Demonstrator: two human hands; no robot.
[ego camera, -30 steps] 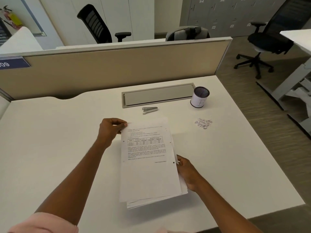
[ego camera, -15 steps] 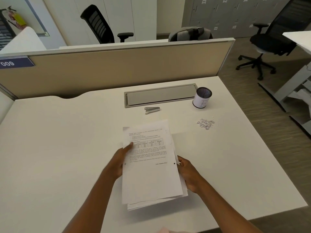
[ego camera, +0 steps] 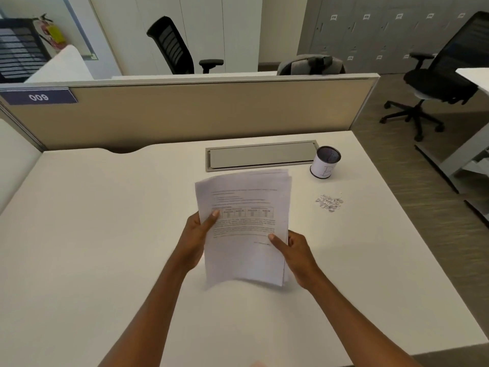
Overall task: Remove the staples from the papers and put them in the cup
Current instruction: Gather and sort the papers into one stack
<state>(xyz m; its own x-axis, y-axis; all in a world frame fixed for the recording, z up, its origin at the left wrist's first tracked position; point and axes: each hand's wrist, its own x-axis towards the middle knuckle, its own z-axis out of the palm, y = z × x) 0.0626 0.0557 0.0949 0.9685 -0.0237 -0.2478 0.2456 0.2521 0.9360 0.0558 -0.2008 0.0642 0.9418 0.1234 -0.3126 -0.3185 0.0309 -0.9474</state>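
A stack of printed papers [ego camera: 246, 229] is lifted off the white desk [ego camera: 105, 234], tilted up toward me. My left hand [ego camera: 197, 235] grips its left edge with the thumb on the top page. My right hand [ego camera: 293, 251] grips the right edge, thumb on the page too. A small pile of loose staples [ego camera: 329, 202] lies on the desk to the right of the papers. Behind the pile stands the cup [ego camera: 325, 162], white-wrapped with a dark mesh inside. The staple remover is hidden behind the raised papers.
A grey cable flap [ego camera: 260, 157] is set into the desk behind the papers. A beige partition [ego camera: 185, 112] closes the desk's far side. The desk's right edge [ego camera: 412, 207] drops to the floor, where an office chair [ego camera: 434, 83] stands.
Both hands have lifted the stack off the desk and tilted it up. My left hand slid from the top left corner down to the left edge. The staple remover is now covered.
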